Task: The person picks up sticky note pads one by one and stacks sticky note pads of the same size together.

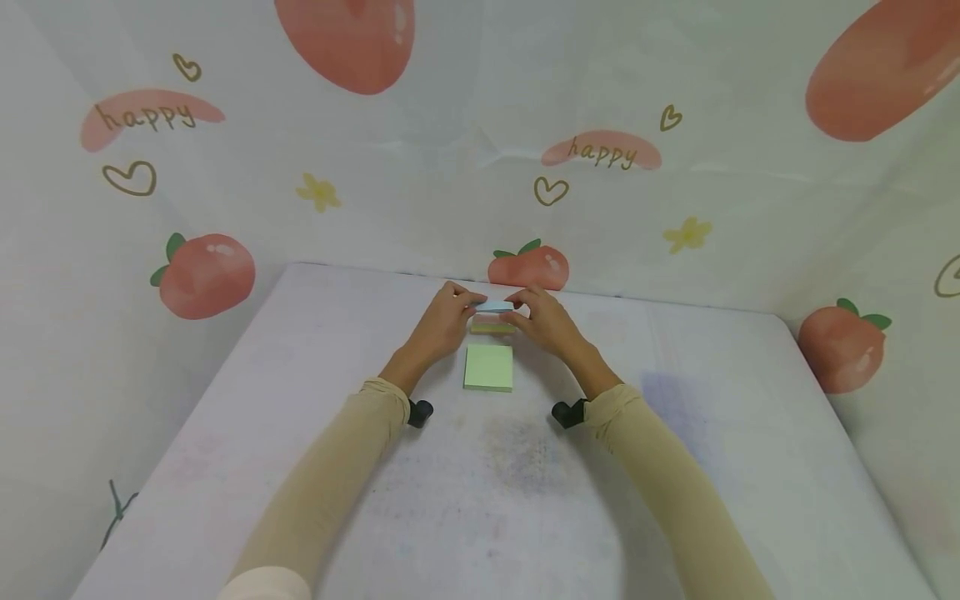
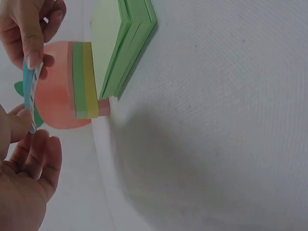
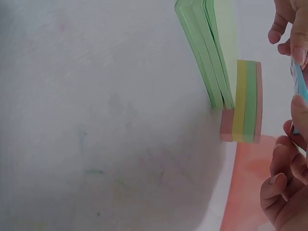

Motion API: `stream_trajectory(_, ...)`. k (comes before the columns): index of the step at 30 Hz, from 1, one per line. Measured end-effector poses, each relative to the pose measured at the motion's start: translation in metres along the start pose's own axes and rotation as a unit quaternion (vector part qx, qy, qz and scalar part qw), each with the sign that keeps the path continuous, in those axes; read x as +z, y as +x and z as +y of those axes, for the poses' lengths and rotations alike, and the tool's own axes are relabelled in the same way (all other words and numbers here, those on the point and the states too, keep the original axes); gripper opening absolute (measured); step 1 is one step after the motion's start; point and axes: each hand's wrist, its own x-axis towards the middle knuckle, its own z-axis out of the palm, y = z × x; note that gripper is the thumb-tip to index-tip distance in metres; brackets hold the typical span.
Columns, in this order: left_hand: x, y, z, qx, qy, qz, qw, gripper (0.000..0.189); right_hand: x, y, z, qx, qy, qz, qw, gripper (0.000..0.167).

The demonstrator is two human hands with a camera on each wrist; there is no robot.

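Both hands hold a thin light-blue sticky note pad [image 1: 494, 307] by its two ends, above a small stack at the far side of the table. The left hand [image 1: 444, 321] pinches its left end between thumb and fingers. At the right end, the right hand [image 1: 550, 318] pinches it likewise. Seen edge-on in the left wrist view, the blue pad [image 2: 30, 89] has a pale underside with dark marks. Beneath the hands, the stack of sticky note pads [image 3: 246, 101] shows pink, yellow and green layers. Nearer the person lies a thicker pale-green sticky note pad [image 1: 489, 367].
The white table [image 1: 450, 517] carries faint smudges and a bluish stain at the right. Behind it hangs a white cloth [image 1: 450, 167] printed with peaches, hearts and the word happy. A black wrist mount [image 1: 421, 413] shows by the left cuff, another [image 1: 568, 413] by the right.
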Motion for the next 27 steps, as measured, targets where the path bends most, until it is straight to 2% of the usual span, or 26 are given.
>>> stream_trajectory(9, 0.0007, -0.0005, -0.0031, -0.002, -0.034, -0.01, 0.9994, 0.033, -0.0012, -0.0007, -0.0038, -0.013, -0.002, 0.009, 0.9999, 0.03)
stream_trajectory(16, 0.0006, -0.001, -0.0045, -0.003, -0.025, 0.011, 0.9996, 0.03, -0.0029, -0.0014, -0.008, -0.013, 0.001, 0.011, 0.9999, 0.029)
stream_trajectory(22, -0.0003, -0.0016, -0.0058, -0.024, -0.079, 0.013, 0.9965, 0.027, -0.004, -0.0016, -0.0097, -0.016, 0.014, 0.009, 0.9997, 0.031)
stream_trajectory(27, -0.0004, -0.0013, -0.0061, -0.041, -0.135, 0.017, 0.9899, 0.029, -0.0021, -0.0004, -0.0086, -0.015, 0.017, 0.007, 0.9997, 0.032)
